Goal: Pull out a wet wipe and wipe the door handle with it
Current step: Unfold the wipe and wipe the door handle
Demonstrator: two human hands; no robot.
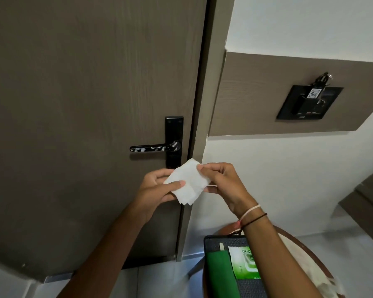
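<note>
Wet wipe held between both hands, just below the door handle.

The white wet wipe [188,182] is pinched at its left edge by the thumb and fingers of the left hand [159,186] and at its upper right edge by the fingertips of the right hand [222,181]; the sheet is spread between them, partly folded. It is held in front of the brown door [84,104], just under the black door handle [154,147] and apart from it. The green wipes pack [244,263] lies on a dark tray [253,287] below the right forearm; its flap appears to be open, though the arm partly hides it.
</note>
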